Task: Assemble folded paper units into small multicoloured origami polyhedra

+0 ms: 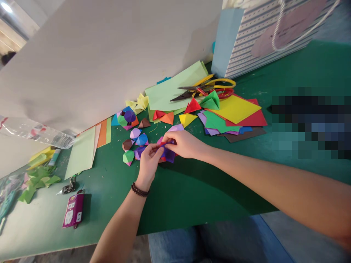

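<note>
Both hands meet over the green table, pinching a purple folded paper piece (170,156) with pink and red parts beside it. My left hand (149,159), with a dark beaded bracelet on the wrist, closes thumb and fingers on its left side. From the right, my right hand (183,143) grips its upper edge. The fingers hide much of the piece. Just left of it sit several small folded paper shapes, among them a blue one (142,139), a brown one (127,145) and a green one (128,157). A lilac paper piece (176,128) shows behind my right hand.
Behind lie scissors (192,90) on pale green sheets (170,91), and stacked coloured paper squares (233,109). A striped paper bag (246,40) stands at back right. Leftward are paper sheets (80,153), a plastic bottle (41,131), a purple pouch-like item (73,210) and green scraps (38,180).
</note>
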`<state>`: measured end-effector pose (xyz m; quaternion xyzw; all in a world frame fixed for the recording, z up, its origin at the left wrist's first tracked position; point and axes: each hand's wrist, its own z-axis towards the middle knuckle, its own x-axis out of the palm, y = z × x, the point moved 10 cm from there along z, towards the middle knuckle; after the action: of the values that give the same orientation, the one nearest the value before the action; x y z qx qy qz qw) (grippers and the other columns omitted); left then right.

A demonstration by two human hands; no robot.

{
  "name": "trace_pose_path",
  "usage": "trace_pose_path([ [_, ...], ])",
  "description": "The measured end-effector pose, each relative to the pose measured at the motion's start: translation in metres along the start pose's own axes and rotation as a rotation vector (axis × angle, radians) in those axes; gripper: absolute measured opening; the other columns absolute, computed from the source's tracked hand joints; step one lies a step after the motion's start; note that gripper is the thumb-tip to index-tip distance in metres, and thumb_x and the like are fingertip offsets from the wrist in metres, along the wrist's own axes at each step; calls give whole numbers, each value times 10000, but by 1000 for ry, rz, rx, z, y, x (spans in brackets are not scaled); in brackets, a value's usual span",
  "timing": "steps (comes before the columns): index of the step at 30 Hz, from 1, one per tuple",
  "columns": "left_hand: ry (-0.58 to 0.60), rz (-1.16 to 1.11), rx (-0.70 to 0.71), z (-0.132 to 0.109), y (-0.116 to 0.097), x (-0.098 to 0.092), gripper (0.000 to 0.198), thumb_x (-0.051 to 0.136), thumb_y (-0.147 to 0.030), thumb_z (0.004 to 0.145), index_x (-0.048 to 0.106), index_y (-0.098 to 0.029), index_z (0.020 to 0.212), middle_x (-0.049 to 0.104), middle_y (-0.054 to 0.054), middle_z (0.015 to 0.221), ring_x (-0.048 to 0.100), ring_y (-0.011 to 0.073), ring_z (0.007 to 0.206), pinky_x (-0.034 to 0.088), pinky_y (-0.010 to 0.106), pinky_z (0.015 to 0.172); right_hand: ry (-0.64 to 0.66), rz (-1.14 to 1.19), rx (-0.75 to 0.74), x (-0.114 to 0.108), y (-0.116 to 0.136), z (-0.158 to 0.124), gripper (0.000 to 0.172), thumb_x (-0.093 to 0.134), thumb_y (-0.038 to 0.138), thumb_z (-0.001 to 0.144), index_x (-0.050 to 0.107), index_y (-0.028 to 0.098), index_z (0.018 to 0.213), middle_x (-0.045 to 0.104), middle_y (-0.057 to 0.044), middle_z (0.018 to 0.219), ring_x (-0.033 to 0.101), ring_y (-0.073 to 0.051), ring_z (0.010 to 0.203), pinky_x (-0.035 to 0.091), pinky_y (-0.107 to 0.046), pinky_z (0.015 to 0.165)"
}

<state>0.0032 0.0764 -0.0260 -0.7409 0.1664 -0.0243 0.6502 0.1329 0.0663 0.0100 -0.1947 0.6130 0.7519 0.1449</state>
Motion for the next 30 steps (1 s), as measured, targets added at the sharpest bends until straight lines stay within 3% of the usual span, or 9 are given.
trace_pose_path([
  [6,-70,269,182,0,-17,-10,187,674,-327,760,655,-141,770,616,-3,647,534,89,543,423,200,506,7,38,-37,1,5,-1,156,572,101,812,670,191,892,727,-45,915,662,-171,833,487,-282,725],
  [11,-95,338,218,-5,-27,-8,169,653,-313,776,657,-144,773,603,-7,613,497,81,507,381,194,470,31,12,-5,1,8,0,99,605,171,825,685,188,882,730,-44,889,658,-166,792,474,-274,685],
  [14,-29,183,155,-5,-22,-5,243,635,-383,791,644,-157,878,631,9,696,577,106,578,451,202,498,-28,-45,-24,-8,11,0,93,597,189,841,689,184,856,729,-42,854,654,-164,766,459,-269,657],
  [16,66,89,50,-5,-11,2,305,583,-462,819,609,-163,872,610,0,652,584,111,524,449,206,445,-76,-58,-31,-15,12,-1,97,593,185,844,689,183,859,730,-39,855,654,-163,772,459,-265,660],
  [20,168,139,-60,-7,2,9,371,533,-495,842,512,-166,671,489,-44,515,408,48,334,243,178,319,-136,-77,-80,-22,18,-2,111,582,183,850,691,187,870,733,-34,863,655,-164,795,468,-271,697],
  [25,107,161,16,-5,0,6,344,549,-427,837,442,-176,628,375,-72,514,289,29,395,184,188,388,-169,-102,-144,-22,26,-5,121,570,179,858,688,184,882,732,-46,903,658,-178,842,477,-288,746],
  [30,9,259,165,-8,-13,-1,334,518,-352,863,416,-175,599,344,-57,535,286,59,482,197,216,447,-198,-111,-185,-21,32,-8,130,551,175,864,679,184,887,724,-56,900,658,-185,846,488,-304,753],
])
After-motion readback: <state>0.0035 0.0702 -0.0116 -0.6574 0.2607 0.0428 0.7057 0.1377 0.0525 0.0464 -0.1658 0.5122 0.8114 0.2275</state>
